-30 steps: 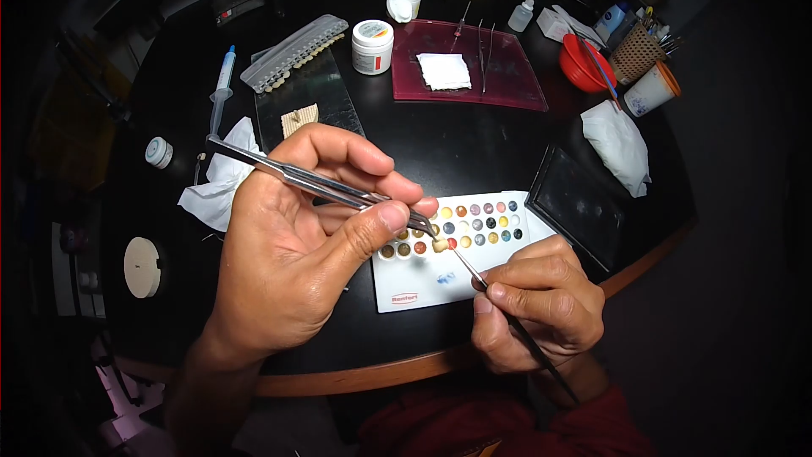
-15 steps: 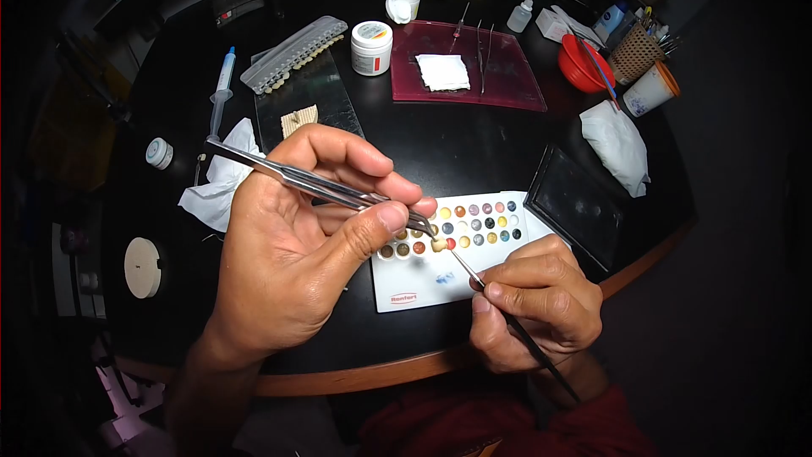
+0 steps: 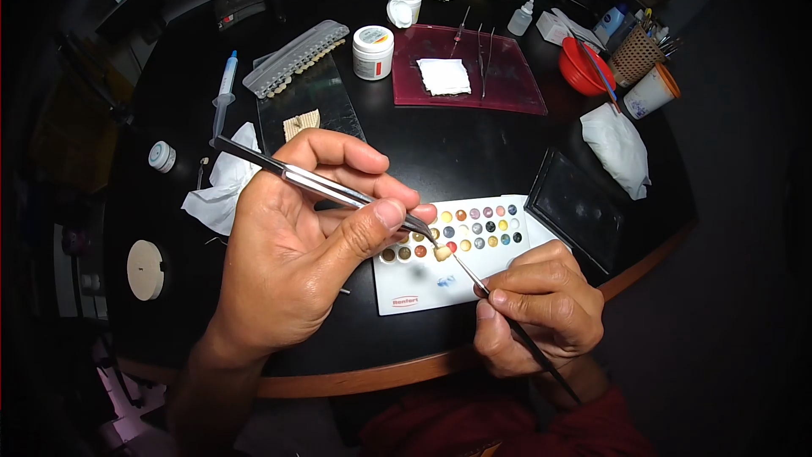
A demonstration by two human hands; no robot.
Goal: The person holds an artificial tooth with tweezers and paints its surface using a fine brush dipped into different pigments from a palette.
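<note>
My left hand is closed on a pair of metal tweezers. Between the bent tweezer tips sits a small cream-coloured dental crown, held above the palette. A thin dark-handled brush is pinched in my right hand, its tip at or very close to the crown; contact cannot be made out. Below both hands lies a white palette with rows of small coloured wells and a blue smear. My left fingers hide some of its wells.
A dark lid and crumpled white tissue lie to the right. Behind are a maroon tray, a white jar and a shade guide. At left stand a syringe, tissue and round disc.
The tweezers and crown have shifted slightly right and down, with the crown turned a little. The brush tip has moved slightly right and down too.
</note>
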